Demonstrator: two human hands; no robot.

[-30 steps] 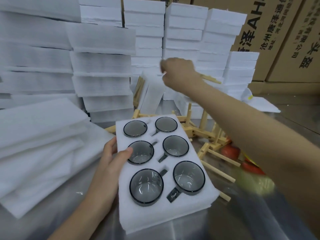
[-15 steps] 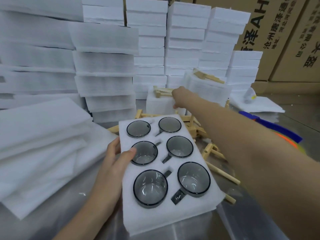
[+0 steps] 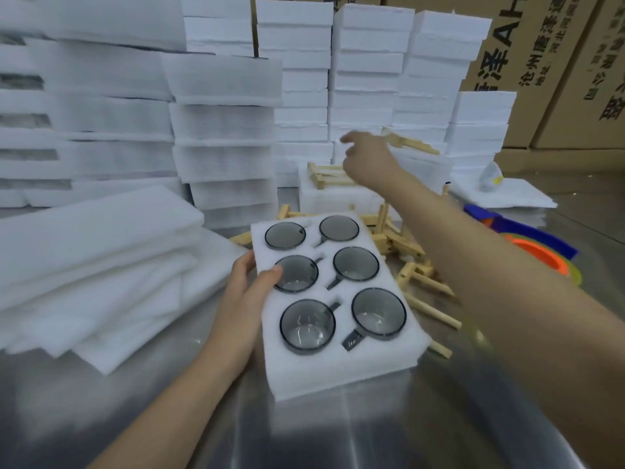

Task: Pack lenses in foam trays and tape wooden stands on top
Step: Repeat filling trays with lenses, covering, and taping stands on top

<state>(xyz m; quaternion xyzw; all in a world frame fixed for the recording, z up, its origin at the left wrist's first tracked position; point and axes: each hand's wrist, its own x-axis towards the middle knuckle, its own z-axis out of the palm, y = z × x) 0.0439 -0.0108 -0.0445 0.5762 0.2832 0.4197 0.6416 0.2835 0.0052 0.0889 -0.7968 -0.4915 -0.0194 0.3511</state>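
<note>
Gripping the left edge of the foam tray (image 3: 338,374), the left hand (image 3: 243,299) curls its fingers under the foam while the thumb (image 3: 270,275) lies on top, its tip touching the rim of the middle-left lens (image 3: 297,274). Six dark-rimmed lenses fill the tray's pockets, all to the right of that thumb. The right hand (image 3: 368,160) hangs far out beyond the tray with its fingers loose and partly spread, blurred, nothing seen between them. Just below those fingertips a wooden stand (image 3: 326,176) lies flat on a white foam block (image 3: 331,198). More loose stands (image 3: 412,255) lie under the right forearm, beside the tray.
</note>
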